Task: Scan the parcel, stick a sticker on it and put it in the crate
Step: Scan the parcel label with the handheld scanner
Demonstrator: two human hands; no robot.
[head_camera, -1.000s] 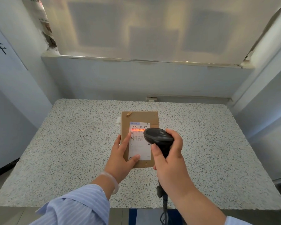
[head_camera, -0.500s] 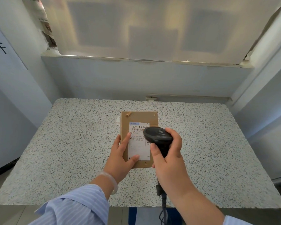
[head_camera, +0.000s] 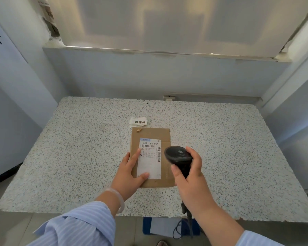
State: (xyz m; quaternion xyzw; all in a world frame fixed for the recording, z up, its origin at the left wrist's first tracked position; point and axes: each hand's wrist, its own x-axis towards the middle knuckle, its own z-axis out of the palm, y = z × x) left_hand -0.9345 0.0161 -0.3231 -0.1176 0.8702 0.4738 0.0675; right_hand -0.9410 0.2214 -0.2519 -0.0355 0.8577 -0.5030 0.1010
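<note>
A flat brown cardboard parcel [head_camera: 164, 137] with a white shipping label [head_camera: 150, 164] lies on the speckled table [head_camera: 78, 148]. My left hand [head_camera: 130, 174] rests on its near left corner, thumb and fingers pressing on the label. My right hand [head_camera: 188, 181] grips a black handheld scanner [head_camera: 178, 155] just right of the label, its head over the parcel's right edge. No red light shows on the label. A small stack of white stickers [head_camera: 138, 121] with black characters lies just beyond the parcel's far left corner. No crate is in view.
The scanner's cable [head_camera: 188, 219] hangs down past the table's near edge. A blue object [head_camera: 148, 226] sits on the floor under that edge. Walls close in behind and on both sides of the table.
The red scan light on the label's barcode went out. The scanner shifted right, off the label, uncovering more of it. The stickers beyond the parcel came into view. My left hand stayed in place.
</note>
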